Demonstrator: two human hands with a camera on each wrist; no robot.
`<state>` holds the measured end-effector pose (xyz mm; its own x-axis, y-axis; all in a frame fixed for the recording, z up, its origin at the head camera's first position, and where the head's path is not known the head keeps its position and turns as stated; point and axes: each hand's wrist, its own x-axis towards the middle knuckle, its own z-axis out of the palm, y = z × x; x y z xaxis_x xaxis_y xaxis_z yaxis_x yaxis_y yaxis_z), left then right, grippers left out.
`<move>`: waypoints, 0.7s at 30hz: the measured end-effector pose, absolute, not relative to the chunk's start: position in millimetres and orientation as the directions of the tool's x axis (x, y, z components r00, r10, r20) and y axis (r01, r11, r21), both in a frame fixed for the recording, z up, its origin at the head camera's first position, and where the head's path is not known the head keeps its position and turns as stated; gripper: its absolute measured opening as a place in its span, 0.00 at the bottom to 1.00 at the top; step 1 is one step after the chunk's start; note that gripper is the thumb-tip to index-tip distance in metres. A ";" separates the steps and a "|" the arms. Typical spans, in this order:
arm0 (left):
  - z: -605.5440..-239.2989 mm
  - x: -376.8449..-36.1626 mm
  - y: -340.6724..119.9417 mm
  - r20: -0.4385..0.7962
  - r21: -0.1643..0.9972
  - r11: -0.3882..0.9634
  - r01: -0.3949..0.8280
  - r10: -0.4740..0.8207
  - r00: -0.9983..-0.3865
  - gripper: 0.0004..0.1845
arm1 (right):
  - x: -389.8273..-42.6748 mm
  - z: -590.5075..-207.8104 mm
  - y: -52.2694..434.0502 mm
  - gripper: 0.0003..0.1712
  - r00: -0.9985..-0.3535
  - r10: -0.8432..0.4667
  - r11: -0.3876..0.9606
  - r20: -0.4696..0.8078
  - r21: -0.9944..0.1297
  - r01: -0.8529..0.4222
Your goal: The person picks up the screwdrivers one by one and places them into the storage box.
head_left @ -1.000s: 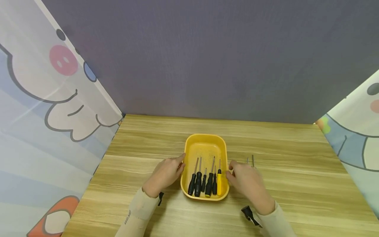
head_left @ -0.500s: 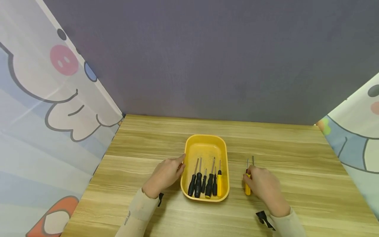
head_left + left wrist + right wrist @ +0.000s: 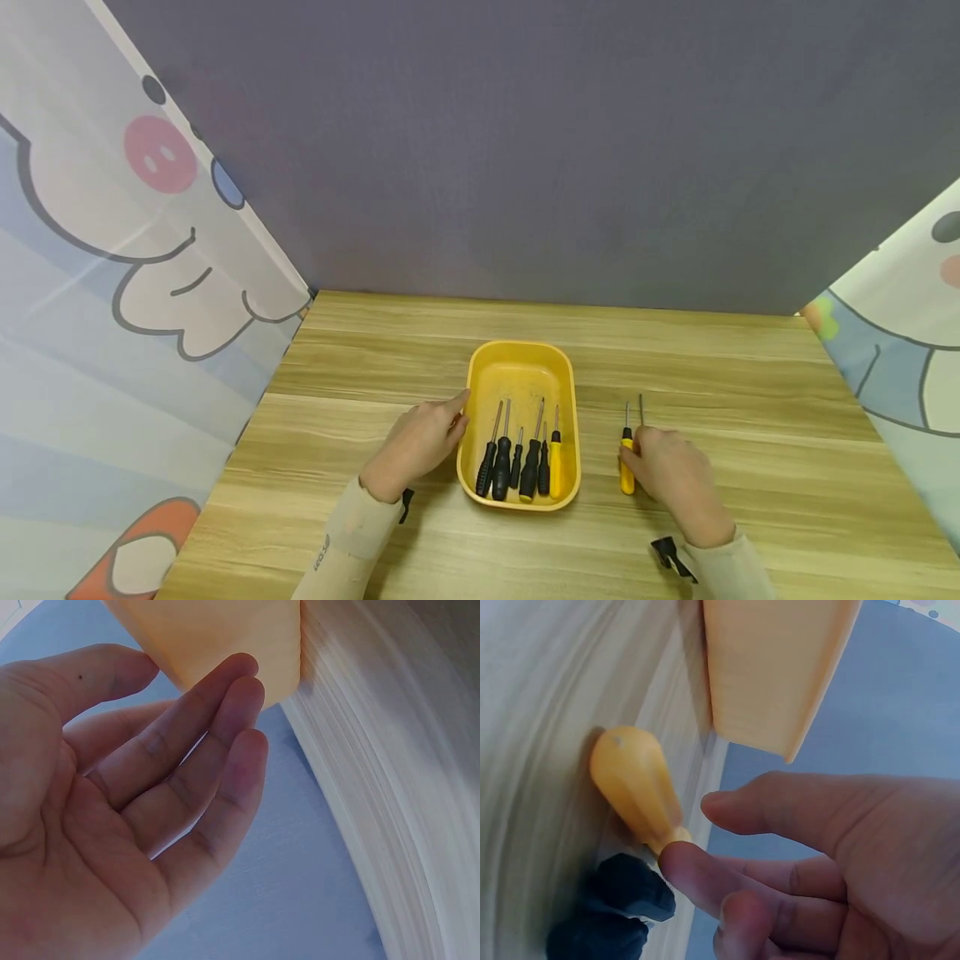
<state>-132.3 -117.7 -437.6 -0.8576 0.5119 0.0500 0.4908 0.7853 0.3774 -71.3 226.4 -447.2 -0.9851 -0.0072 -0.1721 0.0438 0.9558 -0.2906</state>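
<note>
A yellow tray (image 3: 519, 353) holds several screwdrivers (image 3: 502, 468), most black-handled, one yellow. My left hand (image 3: 417, 443) is at its left side; in the left wrist view its loosely bent fingers (image 3: 238, 761) reach the tray's outer wall. On the table right of the tray lies another yellow-handled screwdriver (image 3: 627, 471). Beside it is my right hand (image 3: 670, 473). The right wrist view shows the index fingertip at the neck of that yellow handle (image 3: 634, 776), with the thumb apart from it. Two black handles (image 3: 634, 886) lie just beyond, hidden under the hand in the head view.
A thin metal shank (image 3: 641, 407) sticks out past the right hand's fingers. The wood-grain table (image 3: 375, 350) meets a grey panel (image 3: 480, 167) at the back. Cartoon-printed cloth (image 3: 90, 333) hangs on the left and right.
My right hand has moved right, from the tray's right wall to the yellow screwdriver on the table, uncovering its handle. The left hand and the tray have stayed put.
</note>
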 end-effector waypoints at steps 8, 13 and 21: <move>-436.5 -132.0 -116.6 0.047 0.370 0.785 0.497 0.518 -0.854 0.24 | -71.7 -453.6 226.4 0.19 -0.987 -0.005 0.948 -0.159 -0.314 0.046; -437.6 -131.8 -116.8 0.061 0.364 0.781 0.507 0.524 -0.850 0.24 | -72.0 -453.5 224.9 0.19 -0.985 0.002 0.943 -0.170 -0.326 0.058; -437.6 -132.0 -117.3 0.070 0.353 0.782 0.514 0.526 -0.848 0.24 | -74.7 -454.4 222.6 0.20 -0.976 0.016 0.943 -0.216 -0.321 0.087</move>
<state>-132.0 -117.3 -437.6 -0.8479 0.5255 0.0699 0.5138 0.7821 0.3525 -74.7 222.6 -454.4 -0.9762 0.0165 -0.2161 0.0871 0.9429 -0.3214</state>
